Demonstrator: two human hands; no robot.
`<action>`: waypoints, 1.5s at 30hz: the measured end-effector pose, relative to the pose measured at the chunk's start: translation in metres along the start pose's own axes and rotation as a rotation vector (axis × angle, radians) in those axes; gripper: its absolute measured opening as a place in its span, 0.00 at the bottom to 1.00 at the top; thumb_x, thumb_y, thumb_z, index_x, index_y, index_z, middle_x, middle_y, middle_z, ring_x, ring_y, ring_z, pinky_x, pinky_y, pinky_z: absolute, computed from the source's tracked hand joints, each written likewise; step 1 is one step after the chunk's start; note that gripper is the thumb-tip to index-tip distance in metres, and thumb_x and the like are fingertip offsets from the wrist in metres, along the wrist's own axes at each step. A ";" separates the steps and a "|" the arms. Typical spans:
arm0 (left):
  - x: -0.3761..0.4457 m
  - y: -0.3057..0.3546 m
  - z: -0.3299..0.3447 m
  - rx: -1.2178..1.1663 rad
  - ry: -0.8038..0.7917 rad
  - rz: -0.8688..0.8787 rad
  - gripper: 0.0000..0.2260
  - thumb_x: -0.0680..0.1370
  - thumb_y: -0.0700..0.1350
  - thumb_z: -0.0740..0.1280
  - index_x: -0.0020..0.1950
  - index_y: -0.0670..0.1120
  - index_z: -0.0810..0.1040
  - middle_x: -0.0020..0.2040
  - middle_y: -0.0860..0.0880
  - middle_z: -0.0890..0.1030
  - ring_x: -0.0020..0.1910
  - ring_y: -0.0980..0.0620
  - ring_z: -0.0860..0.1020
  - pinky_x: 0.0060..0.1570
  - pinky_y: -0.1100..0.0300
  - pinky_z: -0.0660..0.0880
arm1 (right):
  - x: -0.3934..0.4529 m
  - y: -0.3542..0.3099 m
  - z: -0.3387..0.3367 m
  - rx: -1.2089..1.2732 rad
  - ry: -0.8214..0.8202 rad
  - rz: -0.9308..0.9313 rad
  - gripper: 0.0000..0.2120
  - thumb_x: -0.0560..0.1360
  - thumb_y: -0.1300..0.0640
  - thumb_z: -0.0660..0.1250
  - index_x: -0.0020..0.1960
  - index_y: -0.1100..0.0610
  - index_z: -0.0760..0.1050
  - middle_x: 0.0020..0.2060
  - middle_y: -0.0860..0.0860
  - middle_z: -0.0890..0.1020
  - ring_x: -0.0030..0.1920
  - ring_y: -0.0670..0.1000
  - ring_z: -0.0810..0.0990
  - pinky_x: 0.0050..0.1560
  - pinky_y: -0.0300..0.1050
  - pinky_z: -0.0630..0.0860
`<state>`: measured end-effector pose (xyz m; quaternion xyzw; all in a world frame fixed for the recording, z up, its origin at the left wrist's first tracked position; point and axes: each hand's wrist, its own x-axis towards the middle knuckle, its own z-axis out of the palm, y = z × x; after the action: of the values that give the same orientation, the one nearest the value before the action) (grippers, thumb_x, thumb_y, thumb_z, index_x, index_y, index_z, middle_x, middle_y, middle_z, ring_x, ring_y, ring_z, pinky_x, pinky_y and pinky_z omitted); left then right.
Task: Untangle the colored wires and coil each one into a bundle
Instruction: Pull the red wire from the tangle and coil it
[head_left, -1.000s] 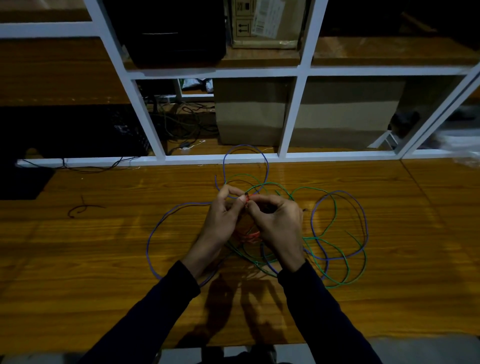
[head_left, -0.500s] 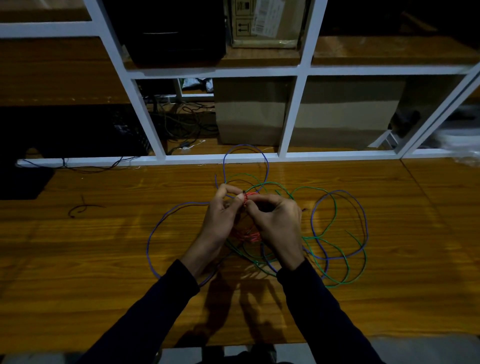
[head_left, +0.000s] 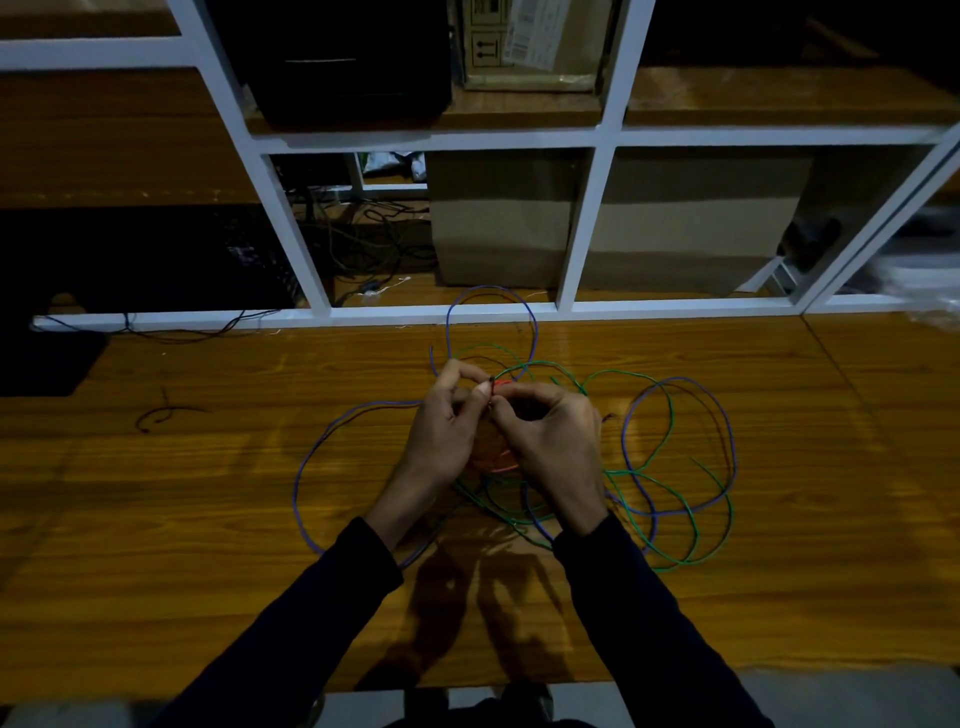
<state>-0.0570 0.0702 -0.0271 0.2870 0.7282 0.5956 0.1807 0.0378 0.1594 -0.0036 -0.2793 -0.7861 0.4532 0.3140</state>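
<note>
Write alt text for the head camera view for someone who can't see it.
Two hands, left hand and right hand, pinch a thin red wire above a wooden table, amid loose purple wire and green wire loops.

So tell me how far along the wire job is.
Nothing is finished yet: no bundle lies on the table. In hand: the left hand and right hand pinch the red wire between them, seemingly working on it. Left: the purple wire and green wire lie loose and crossed.
</note>
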 end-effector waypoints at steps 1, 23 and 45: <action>0.000 0.000 0.000 0.004 0.008 -0.002 0.04 0.81 0.49 0.63 0.52 0.50 0.74 0.40 0.41 0.84 0.40 0.35 0.82 0.38 0.35 0.77 | 0.000 0.001 0.001 -0.022 0.008 -0.013 0.02 0.71 0.56 0.74 0.42 0.52 0.86 0.35 0.44 0.85 0.38 0.41 0.83 0.37 0.33 0.76; -0.002 0.006 0.000 -0.087 0.047 -0.069 0.02 0.83 0.46 0.64 0.53 0.48 0.75 0.41 0.33 0.81 0.41 0.31 0.80 0.36 0.36 0.75 | 0.004 0.016 0.012 0.140 0.061 0.084 0.04 0.70 0.54 0.75 0.43 0.54 0.86 0.38 0.47 0.86 0.38 0.43 0.84 0.41 0.45 0.82; -0.001 0.003 0.002 -0.093 0.078 -0.051 0.01 0.83 0.45 0.65 0.53 0.49 0.75 0.42 0.36 0.82 0.42 0.34 0.81 0.38 0.37 0.77 | 0.001 0.010 0.010 0.116 0.106 0.009 0.01 0.71 0.56 0.76 0.42 0.53 0.86 0.37 0.47 0.86 0.38 0.42 0.84 0.39 0.35 0.78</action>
<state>-0.0545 0.0717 -0.0245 0.2364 0.7131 0.6348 0.1805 0.0309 0.1590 -0.0160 -0.2876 -0.7397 0.4838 0.3688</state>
